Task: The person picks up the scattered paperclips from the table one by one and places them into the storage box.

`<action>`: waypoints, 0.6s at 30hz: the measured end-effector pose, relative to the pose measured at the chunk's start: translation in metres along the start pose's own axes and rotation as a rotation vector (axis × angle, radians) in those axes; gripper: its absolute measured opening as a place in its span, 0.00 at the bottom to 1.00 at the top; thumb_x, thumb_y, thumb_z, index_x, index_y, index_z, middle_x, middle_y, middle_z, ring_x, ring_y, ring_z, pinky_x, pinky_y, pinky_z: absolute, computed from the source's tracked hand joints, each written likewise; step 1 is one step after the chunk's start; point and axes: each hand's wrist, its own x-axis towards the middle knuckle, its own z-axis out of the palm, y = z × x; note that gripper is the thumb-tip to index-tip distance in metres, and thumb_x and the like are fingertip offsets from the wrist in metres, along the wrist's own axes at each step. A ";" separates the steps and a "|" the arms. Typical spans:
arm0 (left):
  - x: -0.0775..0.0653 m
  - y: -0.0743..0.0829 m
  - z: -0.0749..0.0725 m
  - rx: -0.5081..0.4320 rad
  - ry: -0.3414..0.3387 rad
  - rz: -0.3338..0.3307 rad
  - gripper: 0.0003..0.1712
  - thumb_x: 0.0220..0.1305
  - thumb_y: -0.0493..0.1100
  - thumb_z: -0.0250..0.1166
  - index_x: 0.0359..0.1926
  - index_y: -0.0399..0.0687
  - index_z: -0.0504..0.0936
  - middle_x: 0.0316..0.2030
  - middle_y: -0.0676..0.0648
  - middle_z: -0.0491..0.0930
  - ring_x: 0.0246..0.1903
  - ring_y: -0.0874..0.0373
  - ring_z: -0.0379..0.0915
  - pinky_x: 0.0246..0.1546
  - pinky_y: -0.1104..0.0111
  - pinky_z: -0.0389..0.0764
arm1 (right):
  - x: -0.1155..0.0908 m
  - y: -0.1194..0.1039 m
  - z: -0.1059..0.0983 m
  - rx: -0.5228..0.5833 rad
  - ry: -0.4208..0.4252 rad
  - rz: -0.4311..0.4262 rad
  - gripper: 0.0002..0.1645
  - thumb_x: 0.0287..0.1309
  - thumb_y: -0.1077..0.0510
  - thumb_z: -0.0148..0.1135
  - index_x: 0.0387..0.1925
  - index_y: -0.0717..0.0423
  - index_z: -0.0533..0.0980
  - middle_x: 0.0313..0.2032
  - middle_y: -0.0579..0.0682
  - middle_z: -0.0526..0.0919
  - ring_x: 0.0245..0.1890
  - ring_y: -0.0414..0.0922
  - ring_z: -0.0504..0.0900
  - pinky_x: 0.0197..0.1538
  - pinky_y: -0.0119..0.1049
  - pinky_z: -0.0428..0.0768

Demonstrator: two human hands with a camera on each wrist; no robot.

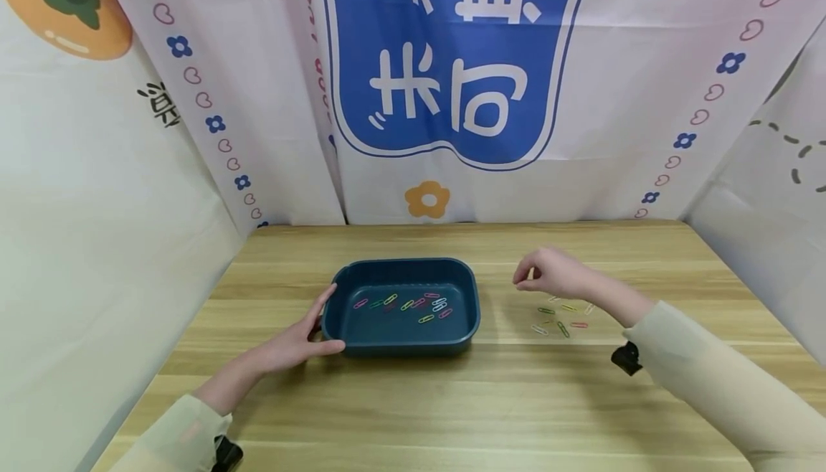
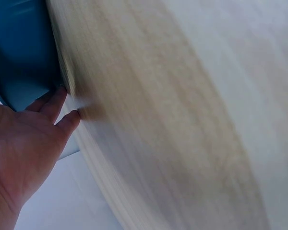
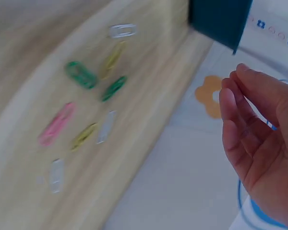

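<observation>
My right hand hangs above the bench, between the dark blue rectangular tray and the loose paper clips. Thumb and fingertips are drawn together, the gap narrow to nil. No clip shows at the tips in the right wrist view, and whether one is pinched there I cannot tell.

I judge the governing relation to be that of the right fingertips to the two groups. The tray lies to their left, its short right wall just beside but apart from them. The loose clips lie to their right and closer to my body, partly below the wrist. The right hand is plainly nearer this group; my left hand is well apart from it, beyond the tray.

The tray's long axis runs left to right. The left hand is spread wide against its left end, thumb at the near corner, and carries no clip that I can see. Coloured clips lie scattered on the tray floor.

Axes in the loose group vary: the pink paper clip lies nearly left to right, while the green paper clip closest to me slants. In my judgement, each calls for its own wrist angle.
</observation>
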 end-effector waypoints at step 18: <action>0.000 -0.001 -0.001 0.004 -0.002 -0.014 0.56 0.66 0.52 0.64 0.76 0.67 0.30 0.73 0.31 0.39 0.68 0.33 0.49 0.62 0.36 0.50 | -0.041 0.074 0.013 0.039 0.030 0.184 0.03 0.55 0.64 0.69 0.34 0.58 0.84 0.31 0.45 0.83 0.30 0.41 0.79 0.35 0.37 0.77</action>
